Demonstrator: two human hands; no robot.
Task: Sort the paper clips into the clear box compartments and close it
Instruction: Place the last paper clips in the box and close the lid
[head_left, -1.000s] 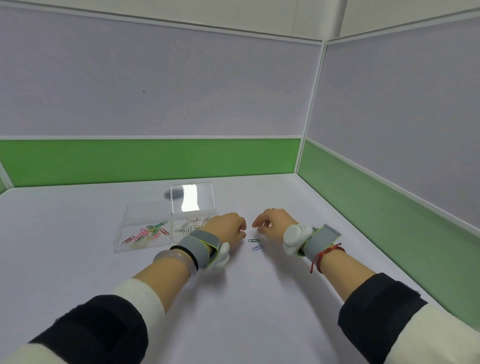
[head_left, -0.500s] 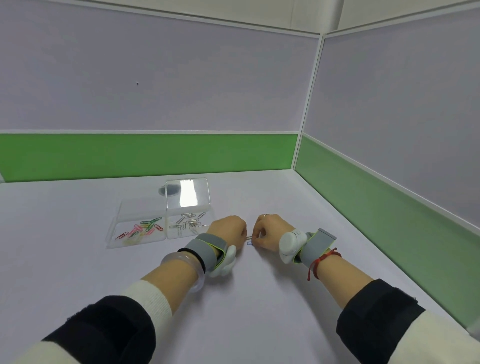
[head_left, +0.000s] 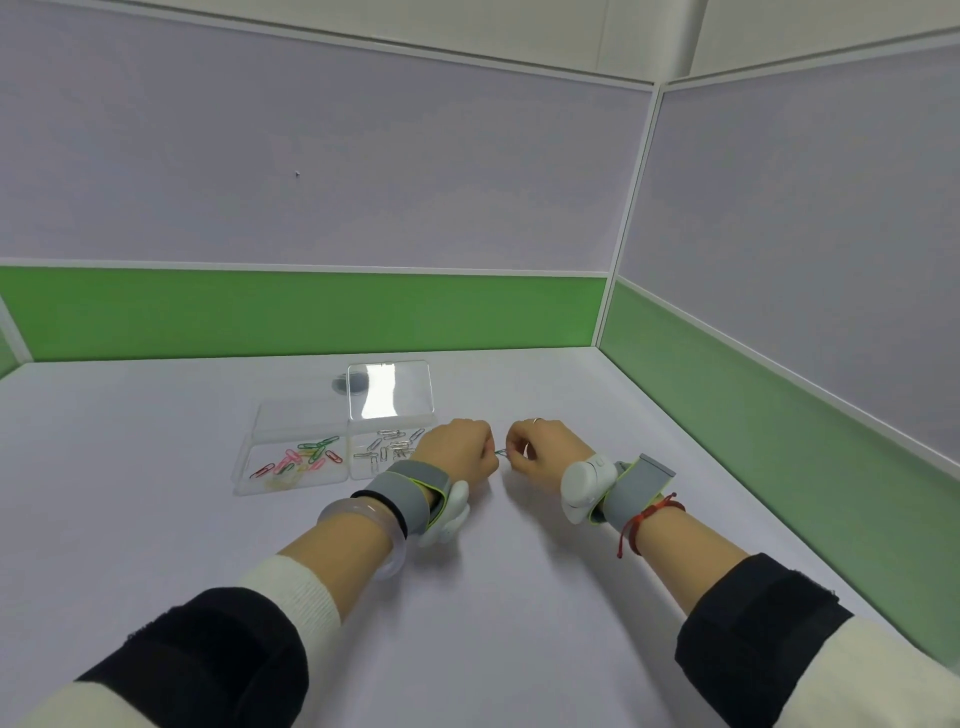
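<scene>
A clear box (head_left: 244, 480) lies open on the white table, left of my hands. Its left compartment holds several coloured paper clips (head_left: 306, 457); the right compartment holds several silver paper clips (head_left: 387, 448). The clear lid (head_left: 389, 389) stands tilted up behind the right compartment. My left hand (head_left: 460, 452) and my right hand (head_left: 540, 449) are just right of the box, fingertips almost touching. A small blue paper clip (head_left: 502, 453) shows between them, pinched by both sets of fingers. Whether another clip is hidden inside either hand I cannot see.
A dark round spot (head_left: 344, 385) sits on the table behind the box. Green-and-lilac partition walls (head_left: 779, 415) close the table at the back and on the right. Both wrists wear grey straps with white devices.
Two blue clips lay on the table between my hands a second ago. Both hands closed in on them, and a clip is now lifted between my fingertips.
</scene>
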